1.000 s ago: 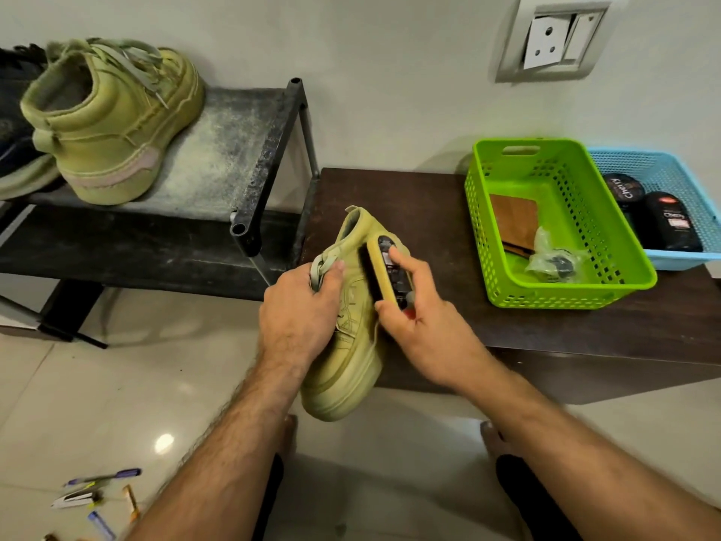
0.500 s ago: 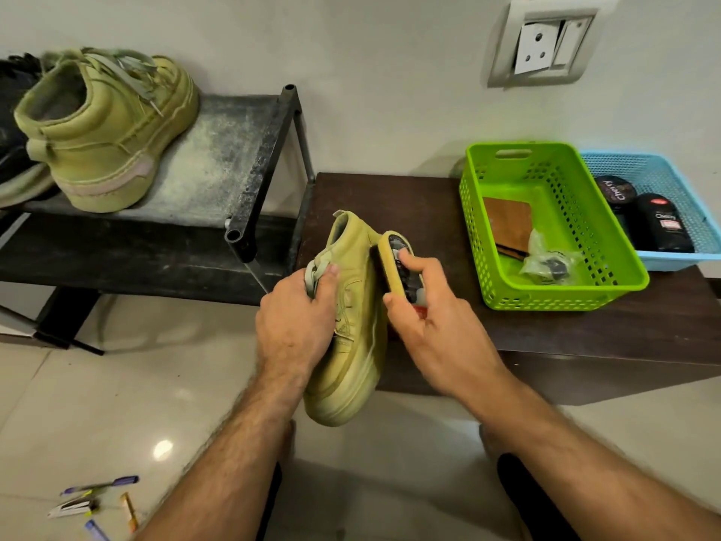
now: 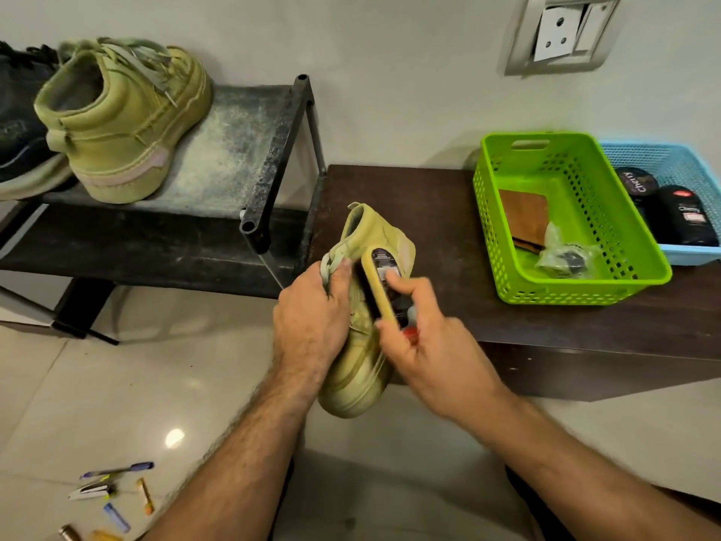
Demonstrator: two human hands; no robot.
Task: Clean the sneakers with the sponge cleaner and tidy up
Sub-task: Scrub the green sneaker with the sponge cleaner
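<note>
A pale tiled floor (image 3: 97, 384) lay under you, a plain wall behind, with one socket plate (image 3: 562, 33) up at the right. One dark metal shoe rack (image 3: 273, 150) stood at the left, and one dark wooden tabletop (image 3: 429, 212) ran to the right of it. You had two olive-green sneakers in sight. One sneaker on the rack (image 3: 128, 123) sat upright on the dusty top shelf, heel toward you, beside part of one dark shoe (image 3: 19, 142) at the frame's left edge. The other, the held sneaker (image 3: 363, 345), hung in front of the tabletop's near left corner, heel up and toe pointing down toward the floor. Your left hand (image 3: 312, 322) gripped it at the laces and tongue, fingers curled round. Your right hand (image 3: 425, 345) held one sponge cleaner (image 3: 384, 283), yellow-edged with a dark label, pinched between thumb and fingers and laid against the sneaker's right side. Two baskets stood on the tabletop, touching: one green basket (image 3: 507, 236) holding one brown flat piece (image 3: 522, 220) and one small clear bag (image 3: 562, 255), and one blue basket (image 3: 682, 162) behind it holding two dark polish containers (image 3: 682, 216). Several pens and small bits (image 3: 113, 490) lay scattered on the floor at lower left; you couldn't count them surely.
</note>
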